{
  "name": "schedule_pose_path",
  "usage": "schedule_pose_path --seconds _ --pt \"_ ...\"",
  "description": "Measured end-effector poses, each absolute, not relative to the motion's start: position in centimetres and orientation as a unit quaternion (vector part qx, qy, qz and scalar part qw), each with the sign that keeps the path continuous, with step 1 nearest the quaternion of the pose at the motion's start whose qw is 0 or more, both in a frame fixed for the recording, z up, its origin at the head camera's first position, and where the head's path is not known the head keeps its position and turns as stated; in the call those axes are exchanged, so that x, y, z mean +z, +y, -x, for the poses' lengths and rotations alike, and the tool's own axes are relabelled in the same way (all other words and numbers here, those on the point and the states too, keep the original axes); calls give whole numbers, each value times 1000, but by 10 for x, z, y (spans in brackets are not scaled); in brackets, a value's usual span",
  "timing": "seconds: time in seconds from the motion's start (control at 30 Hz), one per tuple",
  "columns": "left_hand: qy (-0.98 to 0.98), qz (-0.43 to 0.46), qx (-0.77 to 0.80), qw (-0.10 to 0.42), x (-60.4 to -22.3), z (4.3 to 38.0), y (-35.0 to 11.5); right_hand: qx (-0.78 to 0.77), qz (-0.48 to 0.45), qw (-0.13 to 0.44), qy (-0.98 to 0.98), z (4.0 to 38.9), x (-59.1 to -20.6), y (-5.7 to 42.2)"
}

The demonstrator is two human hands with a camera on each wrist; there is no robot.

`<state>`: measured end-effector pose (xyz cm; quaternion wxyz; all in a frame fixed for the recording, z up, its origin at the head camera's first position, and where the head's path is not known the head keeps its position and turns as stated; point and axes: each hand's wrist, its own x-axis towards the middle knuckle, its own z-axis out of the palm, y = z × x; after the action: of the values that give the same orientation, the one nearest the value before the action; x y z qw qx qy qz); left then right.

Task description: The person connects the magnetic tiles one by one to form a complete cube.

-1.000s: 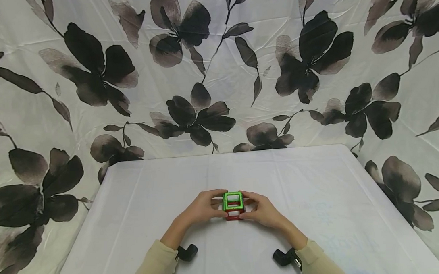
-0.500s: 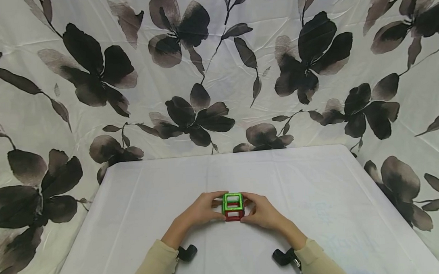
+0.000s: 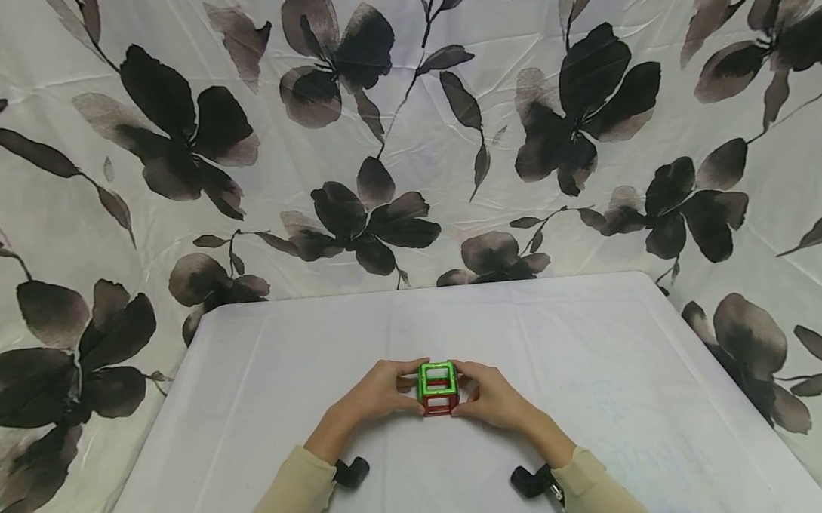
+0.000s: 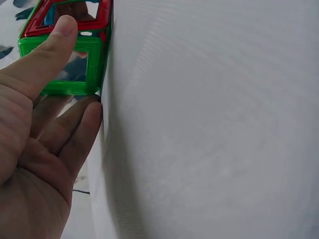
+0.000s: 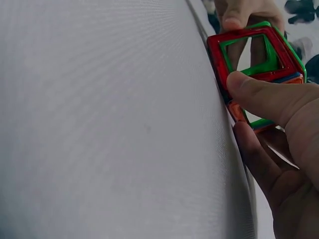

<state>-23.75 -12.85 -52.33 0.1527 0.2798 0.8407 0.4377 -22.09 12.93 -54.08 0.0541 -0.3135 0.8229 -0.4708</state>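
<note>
A small cube of magnetic tiles [image 3: 439,399] stands on the white table between my two hands. Its open square frames are green on top and red in front; the left wrist view shows a green side [image 4: 94,64], and the right wrist view an orange side [image 5: 236,110] with a bit of blue. My left hand [image 3: 375,390] holds the cube's left side, thumb at the front and index finger at the back corner. From the right, my right hand [image 3: 494,395] grips it the same way, its thumb [image 5: 241,82] over the front red tile. The cube's underside is hidden.
A white cloth covers the table [image 3: 285,344], whose far edge meets a floral-patterned sheet [image 3: 407,136]. Black wrist cameras, the left one [image 3: 353,473] and the right one [image 3: 528,481], sit under the beige sleeves.
Little differs. The cube and both hands have shifted very slightly toward me, and the cube's red front tile shows a bit more squarely than one second ago.
</note>
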Motion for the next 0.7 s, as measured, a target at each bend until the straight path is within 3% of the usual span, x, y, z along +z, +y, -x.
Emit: schedule_pose_path --seconds 0.5,0.7 --pt "851 -260 428 158 -516 233 -135 -467 275 85 836 220 -538 132" --pt "879 -258 382 125 -515 232 -147 -462 273 91 839 220 -531 140"
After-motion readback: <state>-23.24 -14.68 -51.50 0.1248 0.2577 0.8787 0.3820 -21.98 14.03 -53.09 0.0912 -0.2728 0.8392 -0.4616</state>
